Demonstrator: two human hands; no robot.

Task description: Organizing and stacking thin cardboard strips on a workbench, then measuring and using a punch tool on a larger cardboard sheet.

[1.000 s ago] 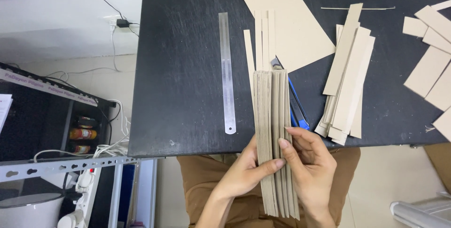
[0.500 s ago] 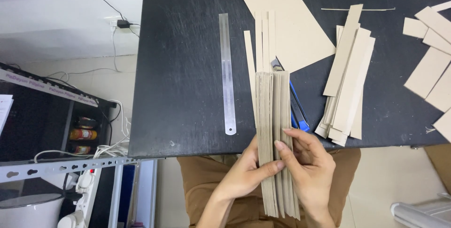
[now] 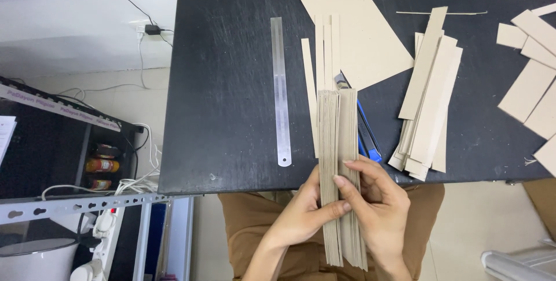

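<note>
A stack of long cardboard strips (image 3: 340, 159) is held on edge across the near edge of the dark surface (image 3: 231, 113). It is gripped from both sides: the fingers of the left hand (image 3: 301, 214) and the right hand (image 3: 376, 208) are closed on it. Just beside it a blue knife (image 3: 366, 136) is seen, and farther left a steel ruler (image 3: 280, 90).

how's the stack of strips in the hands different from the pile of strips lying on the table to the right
The held stack is squared up on edge, gripped by the left hand and right hand; the loose pile lies flat and fanned, untouched. The held stack juts past the table edge; the loose pile rests wholly on it. Both are long tan cardboard strips.
</note>
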